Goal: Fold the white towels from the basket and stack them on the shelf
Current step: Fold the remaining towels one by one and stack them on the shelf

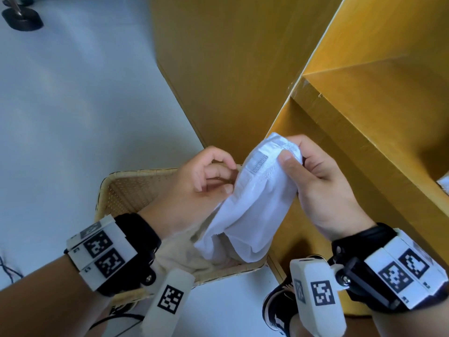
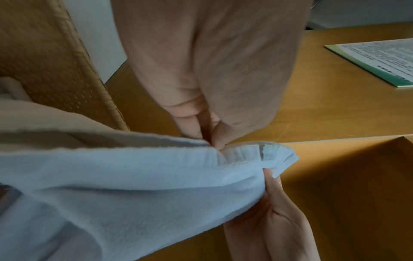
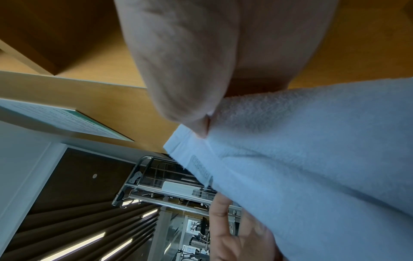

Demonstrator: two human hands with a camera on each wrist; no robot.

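A white towel hangs bunched between both hands above a woven basket on the floor. My right hand pinches the towel's top hem between thumb and fingers, close to the front of the yellow wooden shelf. My left hand has its fingers curled on the towel's left edge, a little lower. In the left wrist view the left hand nips the hem of the towel. In the right wrist view the right hand's thumb presses into the towel.
A cream cloth lies in the basket under the towel. A printed booklet lies on a shelf board. The shelf's side panel stands just behind the basket. A black stand base sits on the pale floor far left. My shoe is below.
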